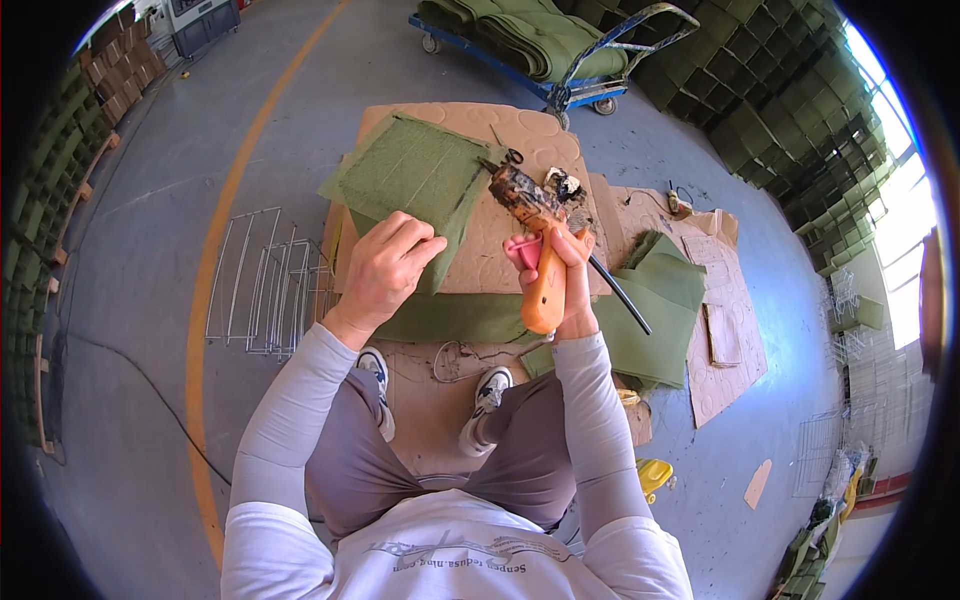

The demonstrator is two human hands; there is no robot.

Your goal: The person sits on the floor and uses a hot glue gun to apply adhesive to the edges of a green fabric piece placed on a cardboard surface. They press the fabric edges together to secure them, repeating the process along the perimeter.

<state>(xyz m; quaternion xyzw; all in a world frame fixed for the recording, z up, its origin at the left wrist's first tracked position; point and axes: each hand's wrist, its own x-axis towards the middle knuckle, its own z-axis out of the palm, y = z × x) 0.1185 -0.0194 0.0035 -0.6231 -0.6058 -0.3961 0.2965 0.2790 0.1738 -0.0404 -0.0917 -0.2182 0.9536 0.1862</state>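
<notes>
My right hand (574, 262) is wrapped round the orange handle of a glue gun (545, 290), fingers near its red trigger. The gun's scorched, grimy nozzle end points up and left; a black glue stick (622, 296) sticks out at its back. My left hand (388, 268) is closed in a pinch over the lower edge of a green fabric piece (410, 165); whatever lies between the fingertips is hidden. The fabric rests on a cardboard-covered work surface (540, 125), its right side folding downward. Black-handled scissors (514, 157) lie beside the nozzle.
A wire frame (262, 285) stands at the left. Green fabric sheets (655, 310) lie on cardboard (735, 360) at the right. A blue trolley (500, 68) carries folded green fabric beyond the work surface. Stacked green boxes (770, 120) line the far right; a cable (150, 385) crosses the floor.
</notes>
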